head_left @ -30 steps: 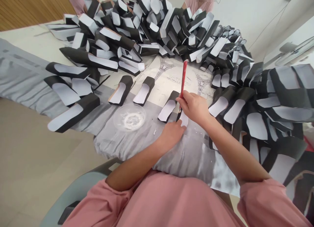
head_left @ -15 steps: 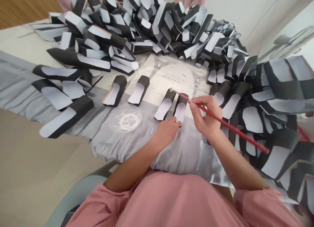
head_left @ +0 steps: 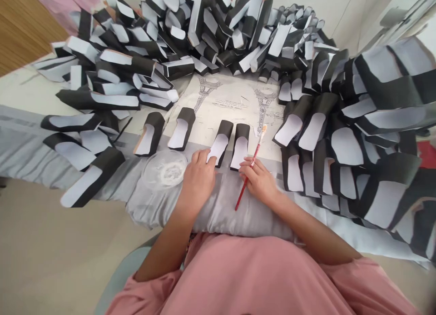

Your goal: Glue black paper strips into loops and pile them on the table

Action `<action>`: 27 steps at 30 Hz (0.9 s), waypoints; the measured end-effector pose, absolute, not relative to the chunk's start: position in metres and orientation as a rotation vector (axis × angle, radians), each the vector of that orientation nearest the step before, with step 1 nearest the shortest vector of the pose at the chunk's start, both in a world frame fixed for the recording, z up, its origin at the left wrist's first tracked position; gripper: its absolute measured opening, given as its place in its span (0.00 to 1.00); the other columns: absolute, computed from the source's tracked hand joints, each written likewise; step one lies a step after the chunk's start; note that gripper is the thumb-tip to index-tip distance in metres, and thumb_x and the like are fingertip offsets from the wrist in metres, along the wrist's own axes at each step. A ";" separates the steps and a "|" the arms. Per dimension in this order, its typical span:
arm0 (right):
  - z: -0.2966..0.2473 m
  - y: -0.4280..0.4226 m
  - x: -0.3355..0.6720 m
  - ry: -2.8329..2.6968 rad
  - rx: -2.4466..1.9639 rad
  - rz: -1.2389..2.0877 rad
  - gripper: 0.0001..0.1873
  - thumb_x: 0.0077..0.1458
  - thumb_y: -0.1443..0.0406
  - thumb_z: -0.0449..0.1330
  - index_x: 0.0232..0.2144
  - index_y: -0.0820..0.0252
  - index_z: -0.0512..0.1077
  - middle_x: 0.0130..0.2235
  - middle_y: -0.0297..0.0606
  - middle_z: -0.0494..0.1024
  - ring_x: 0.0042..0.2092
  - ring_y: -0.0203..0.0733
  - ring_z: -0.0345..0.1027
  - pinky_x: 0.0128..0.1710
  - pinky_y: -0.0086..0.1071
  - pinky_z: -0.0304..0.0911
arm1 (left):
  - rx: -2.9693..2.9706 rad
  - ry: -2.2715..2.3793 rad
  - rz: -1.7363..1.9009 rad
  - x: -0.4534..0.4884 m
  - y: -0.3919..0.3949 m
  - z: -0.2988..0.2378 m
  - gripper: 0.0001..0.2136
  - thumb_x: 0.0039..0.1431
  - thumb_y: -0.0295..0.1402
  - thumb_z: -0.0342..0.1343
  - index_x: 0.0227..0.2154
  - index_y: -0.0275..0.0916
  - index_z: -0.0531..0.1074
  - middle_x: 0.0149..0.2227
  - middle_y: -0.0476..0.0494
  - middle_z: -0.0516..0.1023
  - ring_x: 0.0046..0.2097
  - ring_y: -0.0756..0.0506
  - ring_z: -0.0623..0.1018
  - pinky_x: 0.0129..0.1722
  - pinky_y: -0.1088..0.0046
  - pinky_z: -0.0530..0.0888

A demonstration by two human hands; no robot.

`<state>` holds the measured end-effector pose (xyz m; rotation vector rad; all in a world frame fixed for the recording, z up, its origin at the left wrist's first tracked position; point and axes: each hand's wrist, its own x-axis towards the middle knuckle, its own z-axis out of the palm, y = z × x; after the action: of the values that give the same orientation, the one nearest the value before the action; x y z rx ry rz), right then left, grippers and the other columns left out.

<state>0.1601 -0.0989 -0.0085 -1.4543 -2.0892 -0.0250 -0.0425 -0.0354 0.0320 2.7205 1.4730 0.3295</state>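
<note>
L hand (head_left: 198, 177) lies open, fingers pressing light, fairly stiff folded card piece (head_left: 218, 147); R hand (head_left: 258, 181) grasps red paintbrush (head_left: 243, 193); best held by black edges.

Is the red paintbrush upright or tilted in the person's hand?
Tilted: the paintbrush slants across the right hand, its pale tip pointing away, its handle end dropping toward the grey cloth.
</note>
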 end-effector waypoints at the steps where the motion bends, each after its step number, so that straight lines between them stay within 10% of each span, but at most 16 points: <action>1: -0.012 -0.097 0.159 -2.093 -1.459 0.005 0.14 0.62 0.75 0.50 0.40 0.57 0.72 0.45 0.45 0.80 0.59 0.48 0.68 0.55 0.44 0.70 | 2.722 1.470 0.313 -0.041 -0.033 0.028 0.13 0.62 0.23 0.50 0.47 0.34 0.74 0.58 0.32 0.71 0.61 0.34 0.67 0.53 0.58 0.74; 27: -0.030 -0.087 0.159 -2.048 -1.438 0.130 0.19 0.58 0.79 0.47 0.38 0.57 0.73 0.42 0.46 0.77 0.51 0.47 0.69 0.49 0.39 0.69 | 2.625 1.301 0.283 -0.020 -0.036 0.018 0.11 0.66 0.26 0.49 0.40 0.39 0.77 0.56 0.39 0.75 0.61 0.38 0.68 0.54 0.60 0.74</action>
<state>0.1595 -0.0869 -0.0299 -1.4376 -2.0484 0.1299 -0.0195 -0.0359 0.0184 2.6248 1.3008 0.2832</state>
